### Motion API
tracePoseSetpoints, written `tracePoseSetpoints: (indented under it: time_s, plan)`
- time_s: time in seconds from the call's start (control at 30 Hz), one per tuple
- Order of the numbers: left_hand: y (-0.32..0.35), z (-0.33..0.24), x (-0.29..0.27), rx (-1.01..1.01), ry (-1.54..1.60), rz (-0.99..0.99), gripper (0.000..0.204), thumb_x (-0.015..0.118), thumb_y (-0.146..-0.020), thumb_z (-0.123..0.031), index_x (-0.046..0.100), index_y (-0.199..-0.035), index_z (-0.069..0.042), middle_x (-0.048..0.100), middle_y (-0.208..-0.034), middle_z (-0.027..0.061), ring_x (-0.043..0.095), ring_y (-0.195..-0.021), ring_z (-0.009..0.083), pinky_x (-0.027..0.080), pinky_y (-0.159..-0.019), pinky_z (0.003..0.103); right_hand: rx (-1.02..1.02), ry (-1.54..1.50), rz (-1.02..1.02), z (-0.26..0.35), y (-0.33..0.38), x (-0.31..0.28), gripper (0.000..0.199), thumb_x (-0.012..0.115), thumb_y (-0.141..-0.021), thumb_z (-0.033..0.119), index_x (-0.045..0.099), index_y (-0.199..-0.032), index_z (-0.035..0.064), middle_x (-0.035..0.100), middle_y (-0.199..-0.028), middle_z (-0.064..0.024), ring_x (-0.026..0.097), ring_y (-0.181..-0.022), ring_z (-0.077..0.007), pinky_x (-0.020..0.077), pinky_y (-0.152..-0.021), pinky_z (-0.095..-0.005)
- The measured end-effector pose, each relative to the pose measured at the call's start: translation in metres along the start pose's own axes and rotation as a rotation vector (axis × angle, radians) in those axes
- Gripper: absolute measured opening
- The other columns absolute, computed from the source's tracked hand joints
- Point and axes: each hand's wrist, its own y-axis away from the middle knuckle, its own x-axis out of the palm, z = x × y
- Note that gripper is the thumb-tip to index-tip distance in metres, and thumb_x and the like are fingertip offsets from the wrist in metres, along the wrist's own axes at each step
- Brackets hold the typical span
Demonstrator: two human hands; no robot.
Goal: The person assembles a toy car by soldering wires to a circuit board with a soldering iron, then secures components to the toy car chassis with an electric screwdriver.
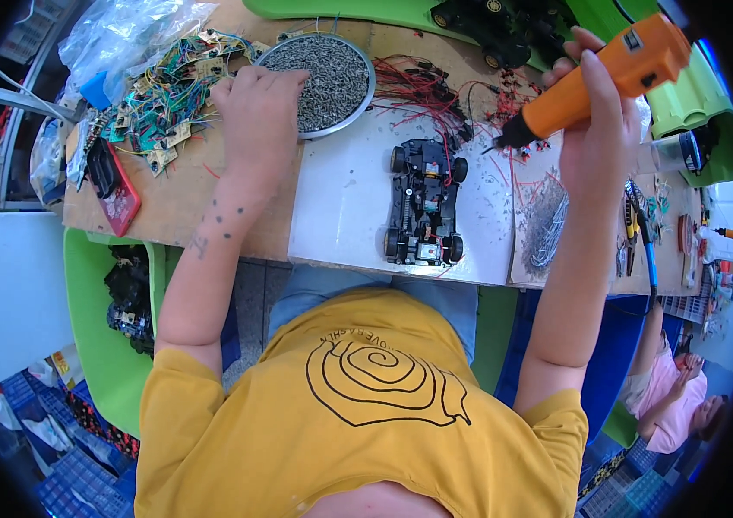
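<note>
My left hand (pixel 259 112) is at the left side of a round metal dish (pixel 372 85) heaped with small grey screws (pixel 332 78). Its fingers are bent together over the screws, and what they pinch, if anything, is too small to make out. My right hand (pixel 595 112) is wrapped round an orange electric screwdriver (pixel 587 86), whose dark tip points left and down above the table. Between the two hands a black toy car chassis (pixel 425 203) lies on a white board (pixel 341 211), its four wheels and inner parts showing. Neither hand touches the chassis.
Green circuit boards with wires (pixel 168 104) pile up at the left, near a red phone-like object (pixel 120 203). Red wires (pixel 414 86) lie behind the chassis. A soldering iron (pixel 645 233) and pliers (pixel 631 229) are at the right. Another person (pixel 677 397) sits beyond, lower right.
</note>
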Motion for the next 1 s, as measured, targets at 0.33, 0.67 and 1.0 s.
tracePoseSetpoints:
  time_s: [0.33, 0.67, 1.0]
  plan:
    - [0.016, -0.045, -0.027, 0.093, 0.304, 0.070, 0.012, 0.067, -0.076, -0.011, 0.068, -0.087, -0.011, 0.063, -0.079, 0.0030, 0.057, -0.082, 0.0231, 0.040, -0.076, 0.038, 0.189, -0.468, 0.165, 0.017, 0.055, 0.024, 0.060, 0.058, -0.085, 0.055, 0.051, -0.109, 0.0013, 0.049, -0.089, -0.0099, 0.048, -0.072, -0.0149, 0.0376, -0.062, -0.0283]
    - [0.052, -0.105, -0.032, -0.188, 0.873, 0.364, 0.011, 0.072, -0.075, -0.010, 0.066, -0.083, -0.010, 0.063, -0.076, 0.0007, 0.058, -0.081, 0.0211, 0.038, -0.080, 0.035, 0.071, -0.427, 0.218, 0.021, 0.074, 0.033, 0.061, 0.057, -0.087, 0.056, 0.051, -0.107, -0.0011, 0.050, -0.088, -0.0106, 0.050, -0.062, -0.0151, 0.0389, -0.055, -0.0278]
    - [0.050, -0.112, -0.038, -0.233, 0.805, 0.407, 0.030, 0.074, -0.073, -0.011, 0.071, -0.103, -0.016, 0.067, -0.078, -0.0027, 0.057, -0.080, 0.0171, 0.034, -0.082, 0.035, 0.143, -0.498, 0.200, 0.029, 0.080, 0.037, 0.063, 0.065, -0.079, 0.054, 0.052, -0.104, -0.0018, 0.053, -0.082, -0.0082, 0.055, -0.062, -0.0158, 0.0461, -0.055, -0.0270]
